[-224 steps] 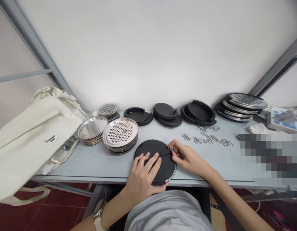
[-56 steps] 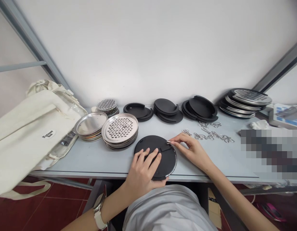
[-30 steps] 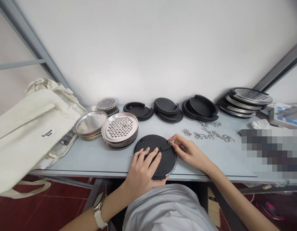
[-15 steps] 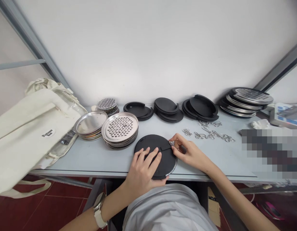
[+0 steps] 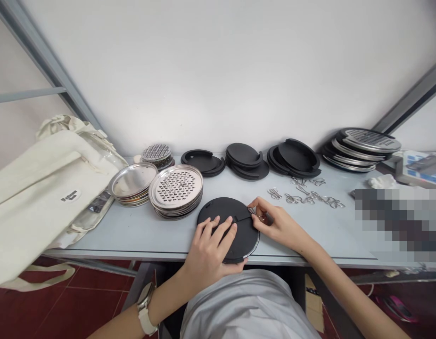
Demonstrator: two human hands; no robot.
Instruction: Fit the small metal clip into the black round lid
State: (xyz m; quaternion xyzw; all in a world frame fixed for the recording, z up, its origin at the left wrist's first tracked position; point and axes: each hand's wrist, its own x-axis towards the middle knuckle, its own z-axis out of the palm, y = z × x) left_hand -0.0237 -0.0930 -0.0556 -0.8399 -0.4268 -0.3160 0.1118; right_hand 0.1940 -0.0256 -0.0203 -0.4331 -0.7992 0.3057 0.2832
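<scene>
At the table's front edge lies a round black plastic disc (image 5: 223,207) with a slot and a silvery rim on its lower right. My left hand (image 5: 212,242) grips it, fingers spread over the top and thumb at the near rim. My right hand (image 5: 274,223) pinches a small bent-wire clip (image 5: 251,211) between thumb and forefinger, at the slot on the disc's right edge. Several more wire clips (image 5: 306,197) are scattered to the right. Behind and left of the disc stands a stack of round metal grater plates (image 5: 177,188).
Shiny metal discs (image 5: 135,181) and a spiky grater stack (image 5: 157,153) stand left. Black round holders (image 5: 244,155) line the wall. Stacked assembled graters (image 5: 368,141) stand far right. A cream bag (image 5: 37,188) leans over the table's left end.
The wire clip in my right fingers has shifted slightly at the disc's slot and shows more of its loops. My left hand and the disc stay in place.
</scene>
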